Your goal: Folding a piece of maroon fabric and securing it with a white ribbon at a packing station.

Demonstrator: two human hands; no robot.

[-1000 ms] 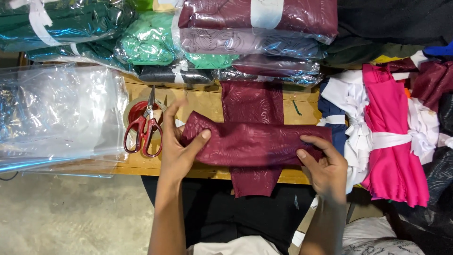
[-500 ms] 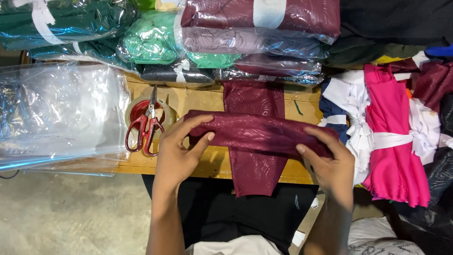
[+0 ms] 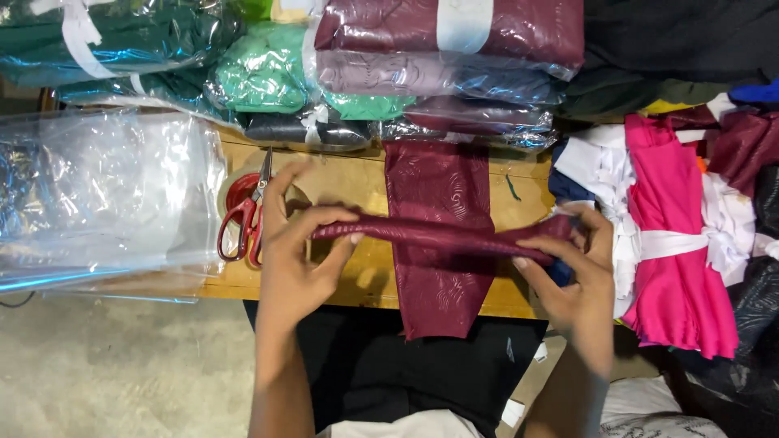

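maroon cloth strip (image 3: 438, 235) — ends pinched in left hand (image 3: 296, 259), right hand (image 3: 572, 272) fingers

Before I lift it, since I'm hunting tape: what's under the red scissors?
The red scissors lie across a tape roll on the wooden table. The left hand covers the roll's right side.

Maroon cloth strip (image 3: 438, 235) pinched between left hand (image 3: 296, 264) and right hand (image 3: 576, 272), over wooden table (image 3: 357, 182).
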